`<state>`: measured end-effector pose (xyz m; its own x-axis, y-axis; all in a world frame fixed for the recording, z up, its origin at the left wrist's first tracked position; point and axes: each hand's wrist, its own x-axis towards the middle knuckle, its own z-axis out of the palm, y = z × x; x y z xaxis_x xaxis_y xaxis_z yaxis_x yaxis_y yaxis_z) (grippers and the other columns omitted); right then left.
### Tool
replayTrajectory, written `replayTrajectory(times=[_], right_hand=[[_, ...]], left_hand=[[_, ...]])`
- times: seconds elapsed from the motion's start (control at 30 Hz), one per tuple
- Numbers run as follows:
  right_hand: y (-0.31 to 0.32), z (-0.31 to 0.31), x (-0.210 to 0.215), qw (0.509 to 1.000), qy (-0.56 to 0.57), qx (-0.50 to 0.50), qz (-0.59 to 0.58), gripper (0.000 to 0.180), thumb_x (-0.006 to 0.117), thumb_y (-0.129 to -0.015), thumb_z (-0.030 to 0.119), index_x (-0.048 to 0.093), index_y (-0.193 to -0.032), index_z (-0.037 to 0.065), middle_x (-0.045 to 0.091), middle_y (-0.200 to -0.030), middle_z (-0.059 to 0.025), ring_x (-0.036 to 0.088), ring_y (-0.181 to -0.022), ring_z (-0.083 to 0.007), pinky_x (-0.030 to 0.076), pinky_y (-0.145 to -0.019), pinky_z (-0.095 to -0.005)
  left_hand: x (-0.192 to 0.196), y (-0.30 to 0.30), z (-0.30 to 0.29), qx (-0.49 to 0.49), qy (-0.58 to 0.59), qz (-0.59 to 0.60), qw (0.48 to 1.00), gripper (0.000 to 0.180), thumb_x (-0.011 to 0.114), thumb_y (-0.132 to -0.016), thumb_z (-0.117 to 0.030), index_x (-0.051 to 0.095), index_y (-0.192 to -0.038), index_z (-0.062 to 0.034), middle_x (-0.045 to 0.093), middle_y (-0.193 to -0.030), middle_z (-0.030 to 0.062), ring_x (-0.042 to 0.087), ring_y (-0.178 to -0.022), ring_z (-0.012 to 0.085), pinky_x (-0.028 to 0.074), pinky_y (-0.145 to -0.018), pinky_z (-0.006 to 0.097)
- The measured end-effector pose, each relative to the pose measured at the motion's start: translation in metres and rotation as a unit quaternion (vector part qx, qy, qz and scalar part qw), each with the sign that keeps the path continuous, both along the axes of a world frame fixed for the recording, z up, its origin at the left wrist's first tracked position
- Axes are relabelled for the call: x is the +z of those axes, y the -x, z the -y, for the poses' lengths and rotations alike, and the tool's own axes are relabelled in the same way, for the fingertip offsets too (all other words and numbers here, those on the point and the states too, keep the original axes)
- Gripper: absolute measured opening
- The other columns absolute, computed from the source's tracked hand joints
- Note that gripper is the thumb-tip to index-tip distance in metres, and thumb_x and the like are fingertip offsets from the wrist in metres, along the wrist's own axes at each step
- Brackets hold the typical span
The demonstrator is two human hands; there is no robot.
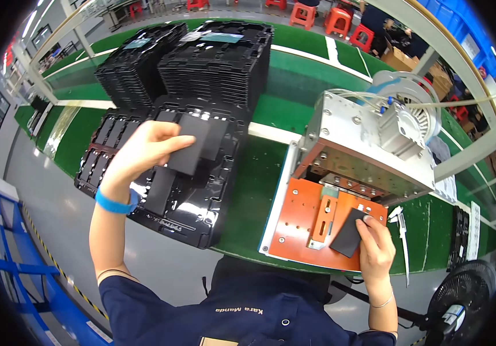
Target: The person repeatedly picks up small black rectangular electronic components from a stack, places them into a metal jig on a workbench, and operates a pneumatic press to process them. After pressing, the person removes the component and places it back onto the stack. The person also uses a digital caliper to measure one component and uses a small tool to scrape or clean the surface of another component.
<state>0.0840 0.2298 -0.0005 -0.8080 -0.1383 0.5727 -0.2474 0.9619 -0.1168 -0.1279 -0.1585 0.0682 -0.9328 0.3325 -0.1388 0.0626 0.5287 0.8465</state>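
Observation:
My left hand (158, 145), with a blue band at the wrist, pinches a flat black rectangular piece (185, 157) between thumb and fingers. This piece is tilted over a glossy black plastic tray (199, 222) with moulded pockets. Other dark flat pieces (159, 191) lie in the tray. On the right, my right hand (376, 245) grips a similar flat black rectangular piece (348, 235) by its right side. That piece is over the orange plate (294, 222) of a metal press (369, 135), beside a slotted orange block (323, 219). Whether it touches the plate I cannot tell.
Tall stacks of black trays (213, 72) stand behind the tray, and another filled tray (101, 141) lies at its left. A caliper (400, 242) lies right of the press. A black fan (461, 300) is at lower right, and blue racking (29, 277) at lower left.

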Motion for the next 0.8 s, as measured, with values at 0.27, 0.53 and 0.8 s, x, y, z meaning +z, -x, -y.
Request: replayTrajectory(times=[0.27, 0.53, 0.8], right_hand=[[0.018, 0.006, 0.014, 0.986, 0.134, 0.057, 0.08, 0.024, 0.067, -0.075, -0.006, 0.068, -0.098, 0.003, 0.066, -0.099, -0.0097, 0.061, -0.088, -0.0282, 0.051, -0.076, -0.0362], [0.035, 0.004, 0.006, 0.992, 0.086, 0.042, 0.085, 0.024, 0.07, -0.076, 0.002, 0.065, -0.099, 0.003, 0.06, -0.095, -0.0071, 0.057, -0.088, -0.0263, 0.051, -0.075, -0.0361], [0.037, 0.012, 0.007, 0.994, 0.033, 0.014, 0.1, 0.031, 0.067, -0.079, 0.006, 0.063, -0.109, 0.003, 0.06, -0.11, -0.0079, 0.055, -0.105, -0.0276, 0.042, -0.099, -0.0459]], left_hand=[[-0.037, 0.033, -0.042, -0.007, 0.132, -0.043, 0.99, 0.039, 0.072, -0.087, -0.031, 0.058, -0.064, -0.0026, 0.048, -0.045, 0.001, 0.042, -0.037, 0.0081, 0.03, -0.037, 0.025], [-0.017, -0.1, -0.081, -0.046, 0.106, -0.436, 0.892, 0.028, 0.081, -0.073, -0.022, 0.063, -0.088, -0.0061, 0.061, -0.076, 0.007, 0.054, -0.059, 0.0221, 0.044, -0.053, 0.032], [-0.077, -0.126, -0.164, -0.371, 0.087, -0.367, 0.849, 0.066, 0.071, -0.073, -0.059, 0.062, -0.124, -0.0185, 0.051, -0.14, 0.0076, 0.044, -0.13, 0.0352, 0.033, -0.106, 0.057]])
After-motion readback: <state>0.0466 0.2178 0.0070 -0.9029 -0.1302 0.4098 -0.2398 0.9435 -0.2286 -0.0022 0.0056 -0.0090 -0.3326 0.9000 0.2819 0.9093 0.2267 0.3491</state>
